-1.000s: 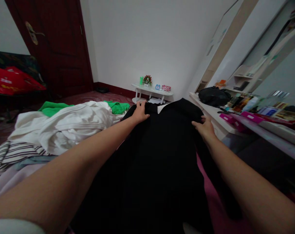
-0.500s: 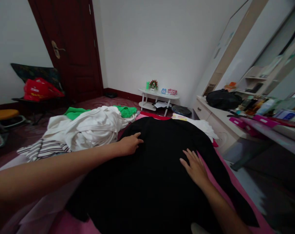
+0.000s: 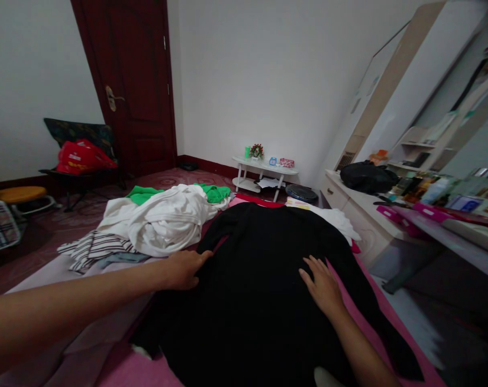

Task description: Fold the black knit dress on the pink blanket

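A black long-sleeved shirt (image 3: 260,290) lies spread out on a pink bed cover (image 3: 119,357). My left hand (image 3: 186,270) is at its left sleeve, with fingers curled closed on the black cloth. A narrow gap shows between that sleeve and the shirt's body, just past the fingers. On the right part of the body my right hand (image 3: 322,285) rests flat, fingers stretched and slightly apart. The other sleeve runs down along the bed's right side.
White clothes (image 3: 167,220) are heaped left of the shirt, beside a striped garment (image 3: 97,248) and green cloth (image 3: 214,192). More white clothing (image 3: 341,220) lies at the far right. A dresser (image 3: 349,204) flanks the bed; a small white table (image 3: 264,165) stands beyond it.
My left hand has moved left and toward me from the shirt's body to its sleeve, and its fingers have closed. The sleeve now stands apart from the body. My right hand stays put.
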`<state>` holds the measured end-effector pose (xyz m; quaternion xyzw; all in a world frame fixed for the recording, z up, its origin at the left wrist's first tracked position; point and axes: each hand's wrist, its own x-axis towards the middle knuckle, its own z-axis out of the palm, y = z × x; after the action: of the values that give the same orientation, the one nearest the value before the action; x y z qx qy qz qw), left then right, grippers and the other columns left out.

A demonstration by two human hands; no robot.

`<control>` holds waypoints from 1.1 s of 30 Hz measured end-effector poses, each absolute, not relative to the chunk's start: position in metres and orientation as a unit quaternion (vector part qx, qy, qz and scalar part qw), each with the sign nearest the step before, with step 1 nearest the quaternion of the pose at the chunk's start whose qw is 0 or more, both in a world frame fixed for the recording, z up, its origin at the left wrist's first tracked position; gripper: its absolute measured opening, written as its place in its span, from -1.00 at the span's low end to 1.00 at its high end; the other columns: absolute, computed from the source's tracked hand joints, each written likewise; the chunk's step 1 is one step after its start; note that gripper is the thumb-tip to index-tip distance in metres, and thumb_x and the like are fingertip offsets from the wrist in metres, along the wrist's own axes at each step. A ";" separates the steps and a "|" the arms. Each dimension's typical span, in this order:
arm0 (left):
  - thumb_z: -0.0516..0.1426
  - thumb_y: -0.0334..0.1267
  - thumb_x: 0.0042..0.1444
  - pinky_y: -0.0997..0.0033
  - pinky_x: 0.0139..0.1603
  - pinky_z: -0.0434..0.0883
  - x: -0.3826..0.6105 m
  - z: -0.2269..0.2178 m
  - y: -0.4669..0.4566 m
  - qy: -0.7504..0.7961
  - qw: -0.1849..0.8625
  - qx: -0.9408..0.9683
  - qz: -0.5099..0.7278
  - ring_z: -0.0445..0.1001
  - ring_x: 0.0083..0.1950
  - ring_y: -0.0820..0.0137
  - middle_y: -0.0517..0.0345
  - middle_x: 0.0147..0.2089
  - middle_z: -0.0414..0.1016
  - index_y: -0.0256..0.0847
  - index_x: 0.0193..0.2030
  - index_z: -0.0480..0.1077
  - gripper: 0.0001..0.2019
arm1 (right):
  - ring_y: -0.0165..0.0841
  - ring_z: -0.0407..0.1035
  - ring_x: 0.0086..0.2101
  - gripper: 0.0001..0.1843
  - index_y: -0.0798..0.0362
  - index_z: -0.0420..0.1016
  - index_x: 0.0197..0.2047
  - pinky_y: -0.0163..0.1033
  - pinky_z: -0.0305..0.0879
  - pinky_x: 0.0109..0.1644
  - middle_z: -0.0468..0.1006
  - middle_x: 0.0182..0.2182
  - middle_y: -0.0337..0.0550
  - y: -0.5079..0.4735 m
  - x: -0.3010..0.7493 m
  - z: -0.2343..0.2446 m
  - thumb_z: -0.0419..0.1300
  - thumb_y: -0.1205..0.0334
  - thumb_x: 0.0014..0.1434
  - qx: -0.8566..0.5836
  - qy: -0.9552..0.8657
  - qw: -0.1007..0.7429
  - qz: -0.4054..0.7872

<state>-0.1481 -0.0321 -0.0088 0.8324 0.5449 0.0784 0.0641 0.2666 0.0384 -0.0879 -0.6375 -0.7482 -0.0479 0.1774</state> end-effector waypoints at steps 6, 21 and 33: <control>0.09 -0.43 -0.05 0.48 -0.20 0.33 -0.147 0.110 0.022 0.560 0.024 0.827 0.042 0.45 -0.33 0.43 0.21 -0.42 0.51 -0.28 -0.35 0.55 -0.80 | -0.11 0.09 0.23 -0.47 0.12 0.35 0.16 0.06 0.03 0.27 0.28 0.21 0.03 0.040 0.270 -0.088 -0.03 0.00 0.24 -0.629 -0.751 0.196 -0.037; 0.08 -0.46 0.03 0.02 0.14 0.19 -0.173 0.092 0.124 0.644 -0.289 0.707 0.040 0.13 0.26 0.00 -0.23 0.24 0.20 -0.33 -0.20 0.53 -0.76 | -0.16 0.09 0.23 -0.51 0.04 0.39 0.11 0.04 0.04 0.28 0.30 0.19 -0.05 0.040 0.275 -0.087 0.01 0.00 0.21 -0.624 -0.738 0.256 0.017; 0.13 -0.56 -0.12 0.09 0.28 0.14 -0.130 -0.019 -0.031 0.286 0.029 0.957 -0.034 0.15 0.32 0.13 -0.03 0.33 0.16 -0.01 0.28 0.16 -0.23 | -0.16 -0.23 0.32 -0.47 -0.14 0.16 0.29 0.19 -0.27 0.32 -0.02 0.34 -0.14 0.015 0.272 -0.066 -0.06 0.09 0.26 -0.596 -0.779 0.147 0.130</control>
<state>-0.1299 -0.0313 -0.0187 0.9572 0.2860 -0.0341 0.0290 0.2716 0.0150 -0.0657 -0.5961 -0.7786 0.1299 0.1467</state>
